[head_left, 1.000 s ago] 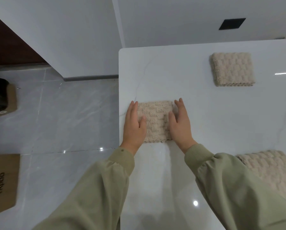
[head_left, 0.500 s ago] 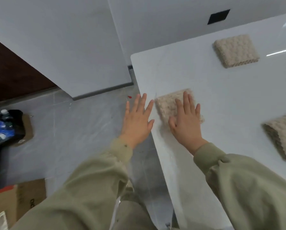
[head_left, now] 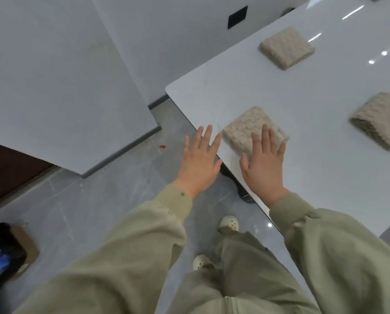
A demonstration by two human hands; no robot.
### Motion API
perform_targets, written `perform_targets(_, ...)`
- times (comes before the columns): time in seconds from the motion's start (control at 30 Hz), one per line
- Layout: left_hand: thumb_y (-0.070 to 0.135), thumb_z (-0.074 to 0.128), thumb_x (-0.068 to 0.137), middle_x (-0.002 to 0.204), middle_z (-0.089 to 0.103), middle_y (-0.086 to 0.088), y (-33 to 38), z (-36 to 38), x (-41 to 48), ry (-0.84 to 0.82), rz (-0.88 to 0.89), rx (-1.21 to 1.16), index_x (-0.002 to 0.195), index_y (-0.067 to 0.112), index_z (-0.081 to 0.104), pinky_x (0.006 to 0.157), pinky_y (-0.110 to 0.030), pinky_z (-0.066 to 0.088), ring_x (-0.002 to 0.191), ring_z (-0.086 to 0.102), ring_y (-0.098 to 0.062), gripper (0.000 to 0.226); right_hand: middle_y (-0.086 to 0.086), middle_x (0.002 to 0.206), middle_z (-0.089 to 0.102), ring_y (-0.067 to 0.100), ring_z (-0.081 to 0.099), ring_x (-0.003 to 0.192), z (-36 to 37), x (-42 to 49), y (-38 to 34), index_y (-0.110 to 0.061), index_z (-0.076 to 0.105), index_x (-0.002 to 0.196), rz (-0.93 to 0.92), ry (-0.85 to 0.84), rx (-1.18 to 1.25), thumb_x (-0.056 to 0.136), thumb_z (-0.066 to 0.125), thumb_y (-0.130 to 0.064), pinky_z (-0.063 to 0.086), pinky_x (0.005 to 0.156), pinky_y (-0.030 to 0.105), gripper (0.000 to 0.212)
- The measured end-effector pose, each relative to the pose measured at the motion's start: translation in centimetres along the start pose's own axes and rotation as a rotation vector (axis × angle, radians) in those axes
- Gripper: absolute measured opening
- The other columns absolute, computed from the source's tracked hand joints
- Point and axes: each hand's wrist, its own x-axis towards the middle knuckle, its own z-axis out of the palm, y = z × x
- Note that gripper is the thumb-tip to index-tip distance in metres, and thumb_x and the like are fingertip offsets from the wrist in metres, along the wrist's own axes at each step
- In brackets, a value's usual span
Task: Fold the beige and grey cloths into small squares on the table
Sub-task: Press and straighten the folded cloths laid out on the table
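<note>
Now a folded beige cloth (head_left: 246, 128) is laid by the near edge of the table (head_left: 302, 168), close to its corner. Its near part is pressed by the straight fingers of the right hand (head_left: 263, 165); nothing is gripped. The left hand (head_left: 199, 162) is held flat and spread just past that edge, beside the cloth. A second cloth (head_left: 286, 48) and a third cloth (head_left: 380, 120) are laid farther in

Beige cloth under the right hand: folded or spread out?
Folded: the beige cloth is a small, thick square with layered edges; the right hand lies flat on it.
</note>
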Motion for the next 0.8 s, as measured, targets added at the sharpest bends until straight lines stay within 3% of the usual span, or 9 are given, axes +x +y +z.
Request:
perform_targets(0.23,0.038,0.028,0.101,0.159,-0.012,-0.006,0.1,0.2,7.5,-0.068,0.228,-0.032,0.151,0.018,-0.001,0.118,-0.047,-0.001,0.145,-0.014,-0.023,0.062,0.014,0.158,0.006,0.027,0.000,0.147,1.4,2.8,1.9,-0.005,0.026,0.145,0.214,0.033,0.058,0.092,0.028,-0.037,-0.001,0.115,0.051,0.062)
perform_targets(0.43,0.035,0.029,0.101,0.159,-0.011,-0.002,-0.4,-0.1,12.2,-0.128,0.384,-0.152,0.151,0.021,-0.001,0.117,-0.039,-0.005,0.146,-0.013,-0.017,0.060,0.011,0.159,0.006,0.023,0.000,0.147,1.4,4.7,2.7,-0.007,0.025,0.146,0.379,0.090,0.200,0.097,0.040,-0.029,0.000,0.117,0.043,0.055)
perform_targets(0.57,0.030,0.034,0.101,0.160,-0.003,0.003,-0.8,0.2,14.3,-0.209,0.334,-0.509,0.151,0.021,0.004,0.119,-0.032,0.002,0.146,-0.005,-0.010,0.059,0.007,0.159,0.008,0.019,0.007,0.146,1.1,4.4,3.0,-0.010,0.024,0.147,0.573,0.144,0.403,0.098,0.039,-0.031,0.007,0.119,0.033,0.055)
perform_targets(0.67,0.032,0.035,0.101,0.158,0.004,0.012,-0.9,0.6,15.7,-0.345,0.207,-0.856,0.151,0.028,0.007,0.119,-0.029,0.009,0.144,0.004,-0.003,0.057,0.001,0.158,0.015,0.013,0.016,0.144,1.3,3.8,3.1,-0.014,0.020,0.149,0.792,0.216,0.667,0.099,0.037,-0.036,0.013,0.111,0.022,0.057)
perform_targets(0.8,0.034,0.037,0.100,0.156,0.017,0.012,-0.7,1.2,17.8,-0.432,0.144,-1.016,0.150,0.029,0.016,0.119,-0.036,0.018,0.141,0.017,-0.004,0.054,-0.005,0.153,0.029,0.001,0.028,0.133,1.8,4.3,2.4,-0.018,0.024,0.149,0.955,0.375,0.933,0.099,0.043,-0.025,0.023,0.105,0.016,0.053)
